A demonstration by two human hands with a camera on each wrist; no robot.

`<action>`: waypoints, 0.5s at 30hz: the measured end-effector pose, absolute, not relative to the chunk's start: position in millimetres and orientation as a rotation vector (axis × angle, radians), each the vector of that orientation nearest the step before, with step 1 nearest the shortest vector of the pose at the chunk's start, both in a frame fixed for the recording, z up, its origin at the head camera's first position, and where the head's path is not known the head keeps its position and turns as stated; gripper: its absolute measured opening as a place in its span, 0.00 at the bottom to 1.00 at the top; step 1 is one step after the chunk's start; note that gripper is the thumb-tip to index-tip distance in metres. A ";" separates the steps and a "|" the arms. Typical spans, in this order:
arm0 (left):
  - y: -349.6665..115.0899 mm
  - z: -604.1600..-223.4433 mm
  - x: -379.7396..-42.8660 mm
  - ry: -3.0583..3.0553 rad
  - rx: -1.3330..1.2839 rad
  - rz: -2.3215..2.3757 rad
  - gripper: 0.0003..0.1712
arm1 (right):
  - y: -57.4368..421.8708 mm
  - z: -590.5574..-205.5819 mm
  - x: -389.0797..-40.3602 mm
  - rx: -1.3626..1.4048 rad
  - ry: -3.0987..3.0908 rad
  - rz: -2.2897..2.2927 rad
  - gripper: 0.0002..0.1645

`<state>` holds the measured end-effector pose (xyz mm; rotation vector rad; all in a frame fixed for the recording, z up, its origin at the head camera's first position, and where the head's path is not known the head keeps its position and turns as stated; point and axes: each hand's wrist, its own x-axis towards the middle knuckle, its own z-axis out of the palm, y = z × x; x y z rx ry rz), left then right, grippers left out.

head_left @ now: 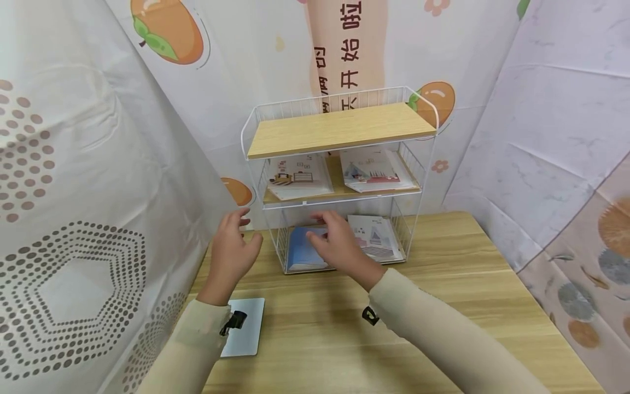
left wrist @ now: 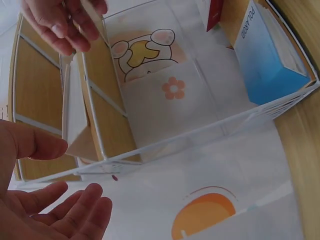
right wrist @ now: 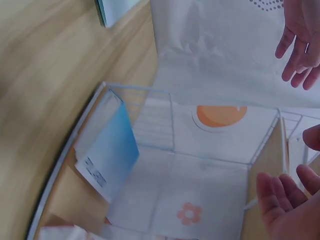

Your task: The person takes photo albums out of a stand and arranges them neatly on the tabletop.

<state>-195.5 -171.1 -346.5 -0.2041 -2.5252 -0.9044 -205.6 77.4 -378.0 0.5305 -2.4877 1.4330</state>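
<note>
- Your left hand [head_left: 231, 257], released with fingers loosely bent, is near the left side of the rack [head_left: 339, 128].
- Your right hand [head_left: 339, 241], also released, is near the blue book [head_left: 301, 247].
- The blue book sits on the lower shelf [right wrist: 75, 195], left of some booklets [head_left: 375, 236].

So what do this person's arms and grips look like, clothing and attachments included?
The left sleeve and right sleeve are long and pale cream. A small black fitting shows near the left wrist, a second black fitting near the right; their exact type is unclear. The left grip and right grip wear no gloves.
</note>
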 end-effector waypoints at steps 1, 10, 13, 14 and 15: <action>-169.6 -344.5 -197.0 -2.522 -0.211 -0.902 0.34 | 79.1 -374.6 -207.5 0.530 -2.489 1.397 0.26; -154.8 -325.6 -209.9 -2.540 -0.325 -0.849 0.36 | 92.2 -348.9 -222.8 0.596 -2.448 1.130 0.29; -145.6 -317.6 -213.7 -2.572 -0.342 -0.825 0.36 | 93.4 -344.0 -227.9 0.598 -2.434 1.059 0.30; -142.0 -314.6 -215.4 -2.582 -0.347 -0.813 0.36 | 93.7 -342.5 -229.6 0.592 -2.437 1.032 0.31; -138.6 -312.1 -217.8 -2.595 -0.347 -0.796 0.36 | 94.0 -341.2 -231.2 0.582 -2.446 1.006 0.32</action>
